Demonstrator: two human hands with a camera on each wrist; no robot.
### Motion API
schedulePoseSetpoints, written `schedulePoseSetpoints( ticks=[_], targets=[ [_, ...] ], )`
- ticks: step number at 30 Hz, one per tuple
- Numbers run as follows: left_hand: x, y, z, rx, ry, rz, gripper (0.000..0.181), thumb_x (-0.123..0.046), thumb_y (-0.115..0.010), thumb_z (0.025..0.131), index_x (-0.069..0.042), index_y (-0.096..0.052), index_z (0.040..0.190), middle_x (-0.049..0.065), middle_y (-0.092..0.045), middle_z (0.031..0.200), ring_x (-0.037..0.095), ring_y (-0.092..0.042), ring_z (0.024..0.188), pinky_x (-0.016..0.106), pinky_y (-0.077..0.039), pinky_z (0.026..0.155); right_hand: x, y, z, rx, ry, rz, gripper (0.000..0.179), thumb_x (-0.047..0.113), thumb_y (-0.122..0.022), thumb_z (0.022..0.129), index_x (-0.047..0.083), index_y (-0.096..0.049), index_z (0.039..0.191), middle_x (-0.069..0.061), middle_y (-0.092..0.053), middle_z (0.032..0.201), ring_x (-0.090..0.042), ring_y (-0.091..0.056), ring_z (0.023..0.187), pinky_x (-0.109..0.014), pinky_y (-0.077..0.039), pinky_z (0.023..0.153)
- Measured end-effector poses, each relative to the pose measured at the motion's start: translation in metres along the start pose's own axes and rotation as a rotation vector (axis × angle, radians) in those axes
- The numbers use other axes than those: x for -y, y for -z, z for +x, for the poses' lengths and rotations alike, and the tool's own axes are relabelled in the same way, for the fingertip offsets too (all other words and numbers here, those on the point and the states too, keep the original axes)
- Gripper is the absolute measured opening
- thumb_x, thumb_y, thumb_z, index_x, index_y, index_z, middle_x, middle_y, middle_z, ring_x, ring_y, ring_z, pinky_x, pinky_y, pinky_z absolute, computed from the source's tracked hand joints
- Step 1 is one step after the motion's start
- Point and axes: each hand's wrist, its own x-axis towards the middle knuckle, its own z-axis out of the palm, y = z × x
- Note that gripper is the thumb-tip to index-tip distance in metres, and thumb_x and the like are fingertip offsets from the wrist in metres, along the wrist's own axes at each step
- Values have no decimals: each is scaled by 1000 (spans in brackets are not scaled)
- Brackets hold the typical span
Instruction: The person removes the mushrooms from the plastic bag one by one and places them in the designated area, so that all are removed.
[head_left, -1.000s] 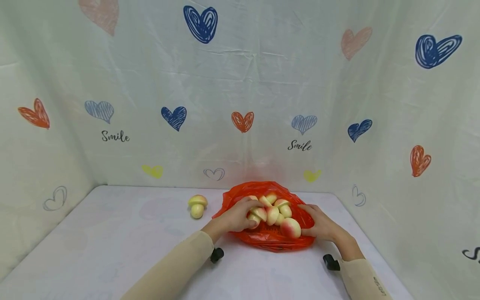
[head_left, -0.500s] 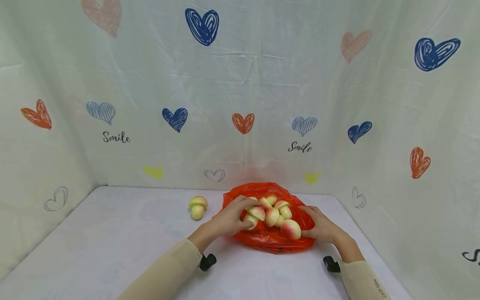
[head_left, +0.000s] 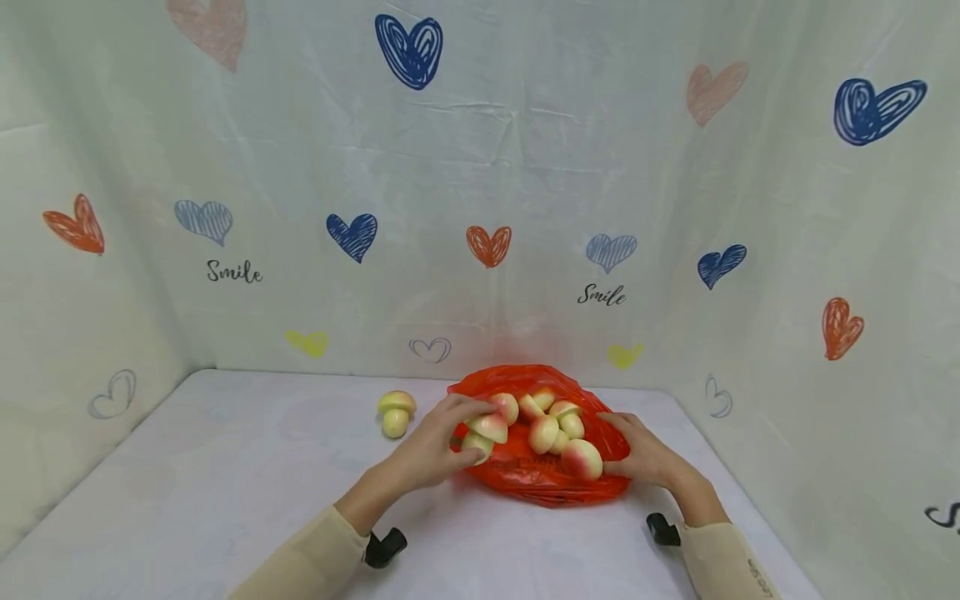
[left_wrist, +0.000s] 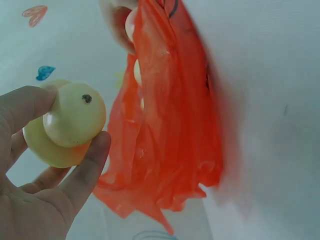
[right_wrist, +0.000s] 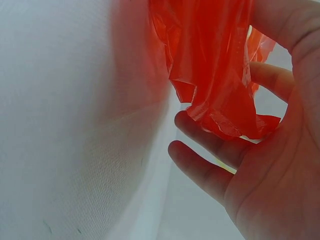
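Observation:
In the head view my left hand holds a toy mushroom with a pale cap tinged pink, above the left rim of a red plastic bag. From the left wrist, thumb and fingers pinch this mushroom apart from the bag. My right hand grips the bag's right side; in the right wrist view the bag's edge lies between its thumb and fingers. Several more mushrooms lie inside the opened bag, one with its round pink cap near the right fingers.
Another mushroom stands on the white tabletop, left of the bag. A pale curtain printed with hearts surrounds the table at the back and sides. Black devices are worn at both wrists.
My left hand has drawn one mushroom up and to the left, away from the others in the bag, uncovering a pink-capped one behind it. The right hand stays at the bag's side.

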Motion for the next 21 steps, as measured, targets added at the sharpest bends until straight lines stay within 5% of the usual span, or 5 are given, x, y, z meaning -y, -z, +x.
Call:
schedulePoseSetpoints(
  ticks=[21],
  targets=[
    [21, 43, -27, -156, -8, -17, 54, -2, -73, 80, -16, -56, 129, 3, -48, 122, 20, -53, 102, 26, -54, 75, -3, -3, 1, -10, 2, -33, 85, 41, -78, 73, 14, -39, 143, -19, -33, 142, -39, -40, 123, -58, -44, 91]
  ],
)
